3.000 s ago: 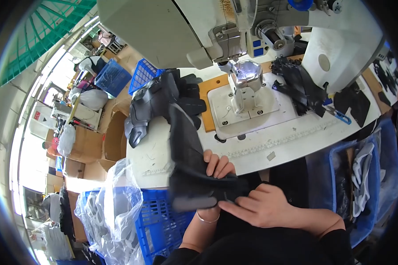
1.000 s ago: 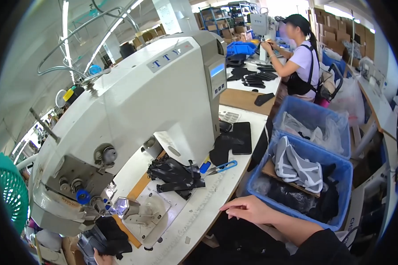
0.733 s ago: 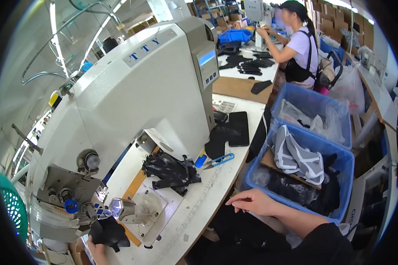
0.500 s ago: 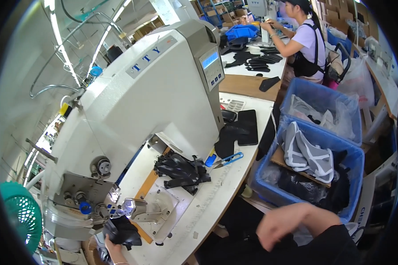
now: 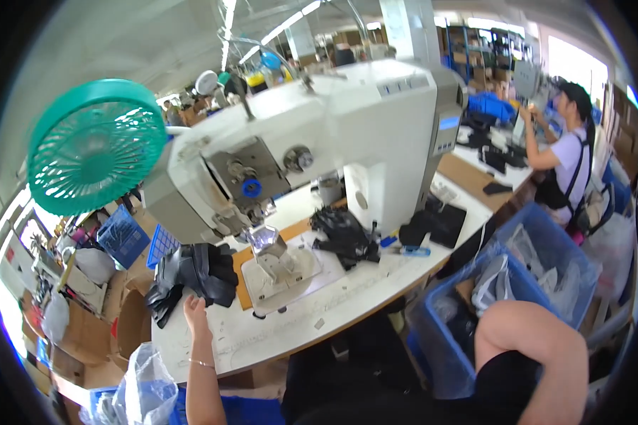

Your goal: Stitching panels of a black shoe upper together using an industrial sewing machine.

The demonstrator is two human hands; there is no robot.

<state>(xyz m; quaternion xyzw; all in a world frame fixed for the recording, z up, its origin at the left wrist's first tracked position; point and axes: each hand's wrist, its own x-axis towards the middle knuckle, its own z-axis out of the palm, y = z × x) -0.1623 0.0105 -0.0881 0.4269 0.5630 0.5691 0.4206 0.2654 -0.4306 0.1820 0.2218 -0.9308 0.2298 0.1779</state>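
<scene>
Left hand (image 5: 198, 312) was loosely spread at the bottom edge of the black pile (image 5: 200, 269) left of centre, right hand out of frame so no telling, a light touch probably beat dragging, and the blue bin (image 5: 430, 354) lower right held a grey piece (image 5: 494, 285).

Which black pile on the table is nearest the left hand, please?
The pile left of the metal post, by the left hand; the other heap lies right of it.
</scene>
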